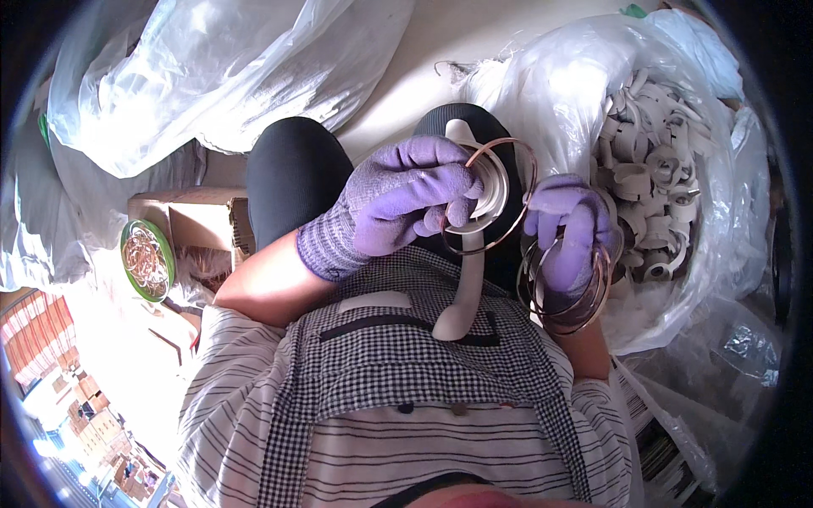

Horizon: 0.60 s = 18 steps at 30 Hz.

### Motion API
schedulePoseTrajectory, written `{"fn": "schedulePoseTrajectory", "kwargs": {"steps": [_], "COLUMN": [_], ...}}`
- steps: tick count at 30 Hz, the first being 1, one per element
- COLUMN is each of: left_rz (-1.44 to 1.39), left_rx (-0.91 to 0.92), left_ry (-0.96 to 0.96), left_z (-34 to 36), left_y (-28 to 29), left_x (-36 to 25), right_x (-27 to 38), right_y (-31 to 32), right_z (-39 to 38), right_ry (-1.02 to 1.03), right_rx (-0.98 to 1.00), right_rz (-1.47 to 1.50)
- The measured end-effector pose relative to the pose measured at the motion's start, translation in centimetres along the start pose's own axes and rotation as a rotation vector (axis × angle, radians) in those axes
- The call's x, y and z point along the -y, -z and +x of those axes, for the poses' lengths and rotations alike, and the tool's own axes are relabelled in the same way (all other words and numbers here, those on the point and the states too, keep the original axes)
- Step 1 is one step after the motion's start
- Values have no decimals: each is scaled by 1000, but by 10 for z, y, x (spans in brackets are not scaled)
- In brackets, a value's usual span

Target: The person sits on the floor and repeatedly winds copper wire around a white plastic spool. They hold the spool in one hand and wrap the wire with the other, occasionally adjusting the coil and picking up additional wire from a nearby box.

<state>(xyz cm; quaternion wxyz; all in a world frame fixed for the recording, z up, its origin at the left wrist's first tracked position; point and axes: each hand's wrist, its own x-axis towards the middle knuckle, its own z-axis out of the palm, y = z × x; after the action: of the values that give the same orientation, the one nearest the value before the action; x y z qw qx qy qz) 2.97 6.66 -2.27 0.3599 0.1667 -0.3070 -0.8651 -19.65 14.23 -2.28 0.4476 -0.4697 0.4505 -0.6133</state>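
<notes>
Centrally, left hand (423,196): gloved in purple, closed in a pinch on the left rim of a pale round piece (494,199), apparently with a copper-coloured loop (488,146) caught under the same fingers.
Right hand (572,222): gloved likewise, half curled, just beside the loop; impossible to tell whether touching it or gripping anything at the fingertips.
Pale round piece: between both hands, tilted, with layered rims turned outward to the right.
Copper-coloured loop: bowed out past the round piece toward the right hand; whether around it or merely before it, not discernible.
Thin metal rings (607,289): several, hung about the right hand and wrist.
Pale strip (471,284): hanging below the round piece across the checked apron (381,364); joined or separate, not discernible.
Clear bag (559,89): at right, filled with curved pale pieces (645,203).
Green-rimmed dish (152,298): at left, bearing tangled copper-coloured wire (146,256).
Step in hand: judged as working loop and round piece against each other, with the left as anchor.
Next move: judged to call for a firm left pinch and a right-hand reach clear of snagging rings.
</notes>
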Motion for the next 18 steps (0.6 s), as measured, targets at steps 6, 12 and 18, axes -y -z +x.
{"fn": "schedulePoseTrajectory", "kwargs": {"steps": [6, 12, 18], "left_rz": [-205, 73, -82], "left_rx": [155, 117, 196], "left_ry": [-19, -103, -36], "left_z": [6, 9, 12], "left_y": [13, 2, 1], "left_x": [9, 1, -2], "right_x": [-3, 4, 3], "right_y": [0, 2, 7], "right_z": [-11, 11, 3], "right_ry": [31, 341, 280], "right_rx": [202, 470, 342], "right_rz": [-91, -484, -552]}}
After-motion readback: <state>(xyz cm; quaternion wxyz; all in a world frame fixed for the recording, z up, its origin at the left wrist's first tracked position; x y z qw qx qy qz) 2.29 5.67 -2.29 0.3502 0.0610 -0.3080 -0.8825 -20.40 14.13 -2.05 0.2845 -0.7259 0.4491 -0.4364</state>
